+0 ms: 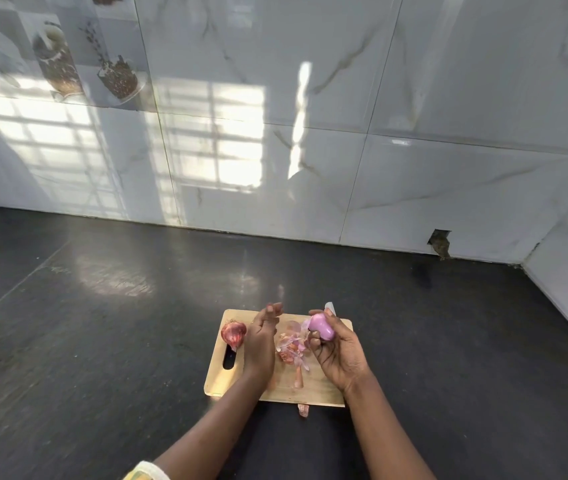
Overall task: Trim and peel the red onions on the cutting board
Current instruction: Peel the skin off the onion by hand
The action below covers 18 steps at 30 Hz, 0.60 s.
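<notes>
Wooden cutting board (322, 384) lies on the dark countertop (102, 341), with a handle slot at its left end.

Right hand (338, 356): above the board's right half, palm turned up. Fingers and thumb are curled round a peeled onion (322, 327), pale purple and glossy, which is held clear of the board surface. A small pale tip (330, 306) shows just beyond this hand, over the board's far edge. Cannot tell what it is.

Left hand (260, 344): above the board's left-centre. Fingers are nearly straight and close together, pointing to the far edge. It grips nothing. Cannot tell whether its underside touches the board.

Unpeeled red onion (233, 335): rests on the board's left end, at the far tip of the handle slot and just beside the left hand. Dry red skin intact.

Onion skins (293, 346): a loose heap of pink and red pieces at the board's centre, between the two hands. One skin scrap (304, 410) lies off the board, on the countertop just beside its near edge.

A white marbled tile wall (414, 168) stands well beyond the board.
</notes>
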Each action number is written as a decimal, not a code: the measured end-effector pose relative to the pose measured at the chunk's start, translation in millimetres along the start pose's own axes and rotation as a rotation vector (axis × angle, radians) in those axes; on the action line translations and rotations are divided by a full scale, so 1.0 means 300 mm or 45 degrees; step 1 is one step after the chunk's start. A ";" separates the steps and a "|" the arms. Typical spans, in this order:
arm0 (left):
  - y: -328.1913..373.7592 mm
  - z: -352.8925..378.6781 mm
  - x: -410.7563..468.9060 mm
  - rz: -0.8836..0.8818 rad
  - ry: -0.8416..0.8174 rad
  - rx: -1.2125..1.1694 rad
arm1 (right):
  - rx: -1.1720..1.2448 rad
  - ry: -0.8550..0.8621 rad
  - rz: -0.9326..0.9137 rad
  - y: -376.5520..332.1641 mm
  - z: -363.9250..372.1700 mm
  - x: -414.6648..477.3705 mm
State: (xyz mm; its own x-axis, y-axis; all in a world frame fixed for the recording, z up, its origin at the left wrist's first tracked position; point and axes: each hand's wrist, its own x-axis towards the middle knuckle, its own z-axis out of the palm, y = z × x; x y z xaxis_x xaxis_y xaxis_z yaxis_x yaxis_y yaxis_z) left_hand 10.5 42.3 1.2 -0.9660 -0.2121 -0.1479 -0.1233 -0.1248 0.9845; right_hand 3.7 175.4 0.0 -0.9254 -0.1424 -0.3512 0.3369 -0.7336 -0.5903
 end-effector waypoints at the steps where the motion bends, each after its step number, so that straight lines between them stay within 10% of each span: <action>1: 0.004 -0.001 -0.005 0.050 -0.083 0.063 | -0.012 -0.002 -0.006 0.003 -0.004 0.004; 7: -0.016 0.011 -0.013 0.390 -0.242 0.480 | 0.038 -0.102 -0.002 0.005 0.017 -0.017; 18: -0.024 0.006 -0.008 0.173 0.047 0.296 | -0.025 0.042 -0.028 -0.003 -0.003 0.000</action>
State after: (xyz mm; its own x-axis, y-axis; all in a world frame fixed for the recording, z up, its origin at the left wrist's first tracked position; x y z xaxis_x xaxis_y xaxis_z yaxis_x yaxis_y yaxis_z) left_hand 13.3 45.4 -5.4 -0.9688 -0.2474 -0.0123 -0.0463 0.1322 0.9901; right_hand 3.6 176.6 -0.2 -0.9264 -0.1043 -0.3617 0.3204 -0.7230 -0.6121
